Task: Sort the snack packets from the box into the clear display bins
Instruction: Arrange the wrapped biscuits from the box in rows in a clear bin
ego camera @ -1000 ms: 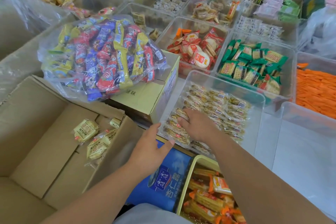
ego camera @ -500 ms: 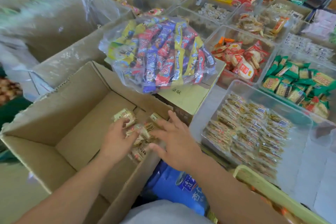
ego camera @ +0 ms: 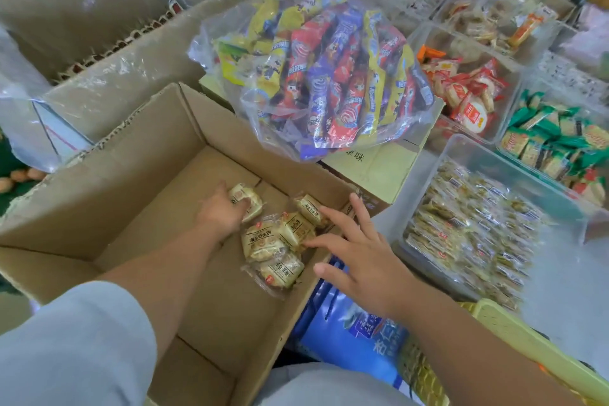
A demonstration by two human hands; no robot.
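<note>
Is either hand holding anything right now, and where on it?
The left hand grips a pale snack packet by its left end, inside the cardboard box. The right hand is spread open, holding nothing.

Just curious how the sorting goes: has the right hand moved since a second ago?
Yes. The right hand left the clear bin and came across to the cardboard box, now spread over the packets.

Pale grey-blue sleeve — left arm, bare forearms, matching garment below

surface: pale grey counter | far left: green patch low down | light: soft, even
</note>
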